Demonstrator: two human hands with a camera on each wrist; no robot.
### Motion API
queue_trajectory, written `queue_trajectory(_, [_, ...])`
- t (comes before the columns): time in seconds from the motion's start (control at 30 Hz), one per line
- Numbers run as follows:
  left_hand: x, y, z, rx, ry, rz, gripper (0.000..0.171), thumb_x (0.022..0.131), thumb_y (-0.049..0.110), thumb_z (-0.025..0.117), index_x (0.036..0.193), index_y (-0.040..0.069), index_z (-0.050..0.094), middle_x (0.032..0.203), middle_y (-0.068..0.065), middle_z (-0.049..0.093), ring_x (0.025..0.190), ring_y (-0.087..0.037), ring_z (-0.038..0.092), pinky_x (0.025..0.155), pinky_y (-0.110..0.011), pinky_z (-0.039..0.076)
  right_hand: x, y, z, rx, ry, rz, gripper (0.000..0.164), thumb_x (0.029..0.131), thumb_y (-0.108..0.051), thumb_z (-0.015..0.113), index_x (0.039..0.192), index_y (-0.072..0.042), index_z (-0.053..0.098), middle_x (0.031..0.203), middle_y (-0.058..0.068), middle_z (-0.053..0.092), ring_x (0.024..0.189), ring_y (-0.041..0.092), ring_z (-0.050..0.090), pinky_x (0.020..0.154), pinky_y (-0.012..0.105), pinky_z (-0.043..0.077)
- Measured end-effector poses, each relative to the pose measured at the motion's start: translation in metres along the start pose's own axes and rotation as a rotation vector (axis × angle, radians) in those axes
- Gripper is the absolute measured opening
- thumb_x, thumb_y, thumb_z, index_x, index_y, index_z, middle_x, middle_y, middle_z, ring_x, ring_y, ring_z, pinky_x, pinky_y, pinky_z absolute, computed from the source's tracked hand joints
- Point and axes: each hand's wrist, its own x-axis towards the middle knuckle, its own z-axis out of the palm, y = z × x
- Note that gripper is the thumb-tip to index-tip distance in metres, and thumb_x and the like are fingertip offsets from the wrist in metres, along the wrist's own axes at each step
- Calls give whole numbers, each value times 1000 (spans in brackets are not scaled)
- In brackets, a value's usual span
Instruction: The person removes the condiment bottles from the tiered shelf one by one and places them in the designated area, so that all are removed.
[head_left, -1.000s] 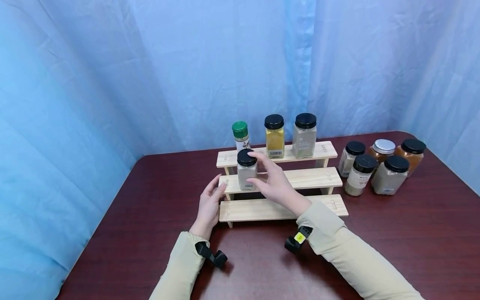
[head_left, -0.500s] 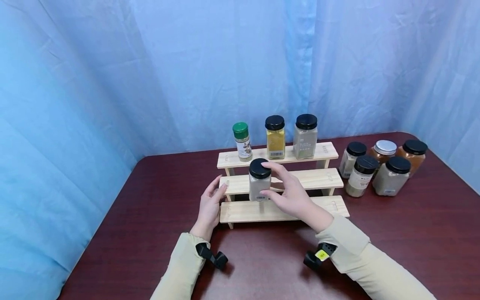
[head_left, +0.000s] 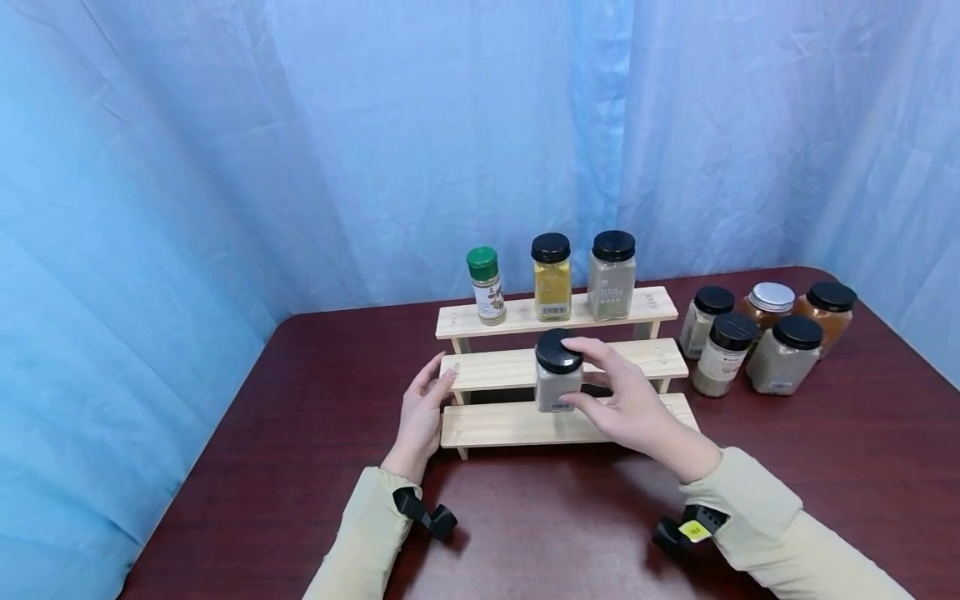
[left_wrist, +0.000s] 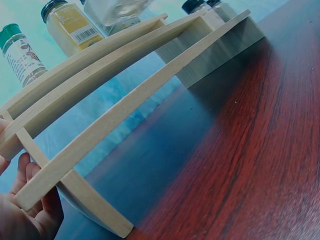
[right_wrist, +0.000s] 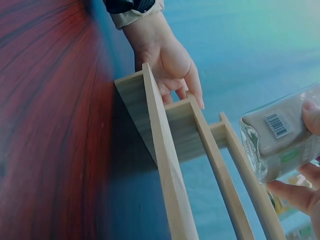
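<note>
My right hand [head_left: 637,412] pinches a square spice jar [head_left: 558,390] of pale powder between thumb and fingers, some of them at its black lid. The jar is upright in the head view, overlapping the middle and bottom shelves of a three-step wooden spice rack [head_left: 491,425]. Its glass base and barcode show in the right wrist view, off the shelves. At the rack's left end, my left hand [head_left: 420,417] grips the middle shelf, thumb at the front. The left wrist view shows curled fingers [left_wrist: 50,210] beside the side support.
On the top shelf stand a green-capped shaker [head_left: 490,300], a yellow spice jar [head_left: 552,292] and a grey pepper jar [head_left: 611,292]. Several more jars, including a silver-lidded one [head_left: 770,298], crowd the table right of the rack. Blue curtains [head_left: 450,150] hang behind.
The jar in my right hand has come off the middle shelf's left end, moving right and toward me. My left hand stays at the rack's end.
</note>
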Motion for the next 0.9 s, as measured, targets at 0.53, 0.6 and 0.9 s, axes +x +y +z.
queue_trajectory(0.53, [-2,0,1,-14,10,-8,51,96,11,53,144,2,38,84,10,61,76,-2,57,69,-20,44,-37,12,-47,-162,33,3,77,60,22,76,129,0,47,127,-26,43,111,-15,46,85,4,41])
queue_trajectory(0.6, [-2,1,-1,-2,12,-7,50,96,11,53,144,2,38,84,9,60,76,-2,57,70,-20,44,-42,16,-52,-162,27,-9,78,59,24,75,128,1,48,128,-26,43,111,-14,47,86,5,41])
queue_trajectory(0.9, [-1,5,-4,11,-23,-44,51,97,13,54,144,4,38,86,6,58,79,-4,58,66,-21,46,-69,28,-85,-262,8,32,81,54,28,74,127,3,49,128,-29,40,105,-18,47,81,3,43])
